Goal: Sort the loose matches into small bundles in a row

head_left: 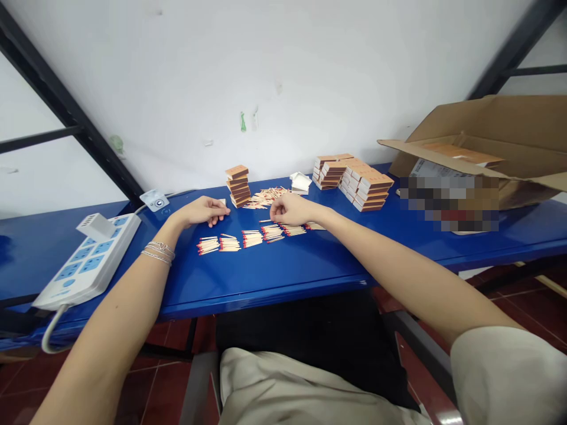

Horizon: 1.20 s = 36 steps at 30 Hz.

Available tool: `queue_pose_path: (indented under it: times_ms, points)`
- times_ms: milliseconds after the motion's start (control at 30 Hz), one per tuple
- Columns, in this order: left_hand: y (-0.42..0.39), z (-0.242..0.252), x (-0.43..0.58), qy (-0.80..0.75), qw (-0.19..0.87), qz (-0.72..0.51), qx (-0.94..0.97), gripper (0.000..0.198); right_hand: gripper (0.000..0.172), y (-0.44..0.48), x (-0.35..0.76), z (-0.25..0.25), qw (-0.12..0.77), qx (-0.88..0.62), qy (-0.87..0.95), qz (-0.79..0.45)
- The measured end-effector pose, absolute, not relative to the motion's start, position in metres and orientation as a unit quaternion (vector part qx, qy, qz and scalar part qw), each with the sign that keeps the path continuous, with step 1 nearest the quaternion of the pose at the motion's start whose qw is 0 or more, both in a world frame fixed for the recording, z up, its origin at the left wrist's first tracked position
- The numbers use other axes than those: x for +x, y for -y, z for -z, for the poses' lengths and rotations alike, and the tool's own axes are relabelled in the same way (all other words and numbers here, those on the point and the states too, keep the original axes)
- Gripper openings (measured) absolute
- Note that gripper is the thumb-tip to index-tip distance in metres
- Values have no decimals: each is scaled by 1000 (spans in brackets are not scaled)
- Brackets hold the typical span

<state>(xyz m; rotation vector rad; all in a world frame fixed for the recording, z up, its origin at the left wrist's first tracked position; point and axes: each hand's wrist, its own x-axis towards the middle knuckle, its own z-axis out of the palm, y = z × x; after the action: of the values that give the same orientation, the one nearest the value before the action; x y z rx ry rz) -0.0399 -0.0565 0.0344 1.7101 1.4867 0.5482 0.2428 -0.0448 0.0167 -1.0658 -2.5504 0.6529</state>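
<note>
My right hand (287, 209) is closed in a pinch, with a thin wooden match (264, 221) sticking out to the left from its fingertips. Below it lies a row of small match bundles (252, 238), red heads mostly to the left; the hand partly covers the right end. My left hand (204, 211) rests at the left of the row, fingers loosely bent and apart. Close behind its fingertips is a small white piece (222, 202), mostly hidden. A loose heap of matches (268, 198) lies between the hands, beside a leaning stack of matchboxes (238, 186).
White empty matchbox trays (300, 183) stand behind my right hand. Many stacked matchboxes (365, 183) are farther right, before an open cardboard carton (496, 136). A white power strip (95, 260) and a small white device (155, 200) lie left on the blue table (248, 277).
</note>
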Motion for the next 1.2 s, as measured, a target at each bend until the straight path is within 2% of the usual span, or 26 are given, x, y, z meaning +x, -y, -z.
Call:
queue_pose_path:
  times_ms: [233, 333, 533, 800, 967, 1067, 1200]
  points:
    - [57, -35, -39, -588, 394, -217, 672, 16, 13, 50, 250, -24, 120, -358, 891, -253]
    - [57, -35, -39, -587, 394, -217, 673, 15, 14, 48, 252, -24, 138, -349, 892, -251]
    - [58, -35, -39, -587, 391, -220, 674, 15, 14, 31, 235, -12, 218, -427, 864, -153]
    - [55, -33, -41, -582, 395, -223, 675, 18, 14, 25, 212, -7, 185, -451, 871, -63]
    - [56, -33, -40, -583, 394, -225, 674, 17, 12, 28, 219, -12, 208, -461, 858, -89]
    - [57, -34, -39, -579, 394, -223, 679, 16, 13, 36, 217, -14, 239, -410, 872, -121]
    - [58, -34, -39, -578, 392, -219, 682, 15, 13, 49, 209, -12, 199, -309, 913, -177]
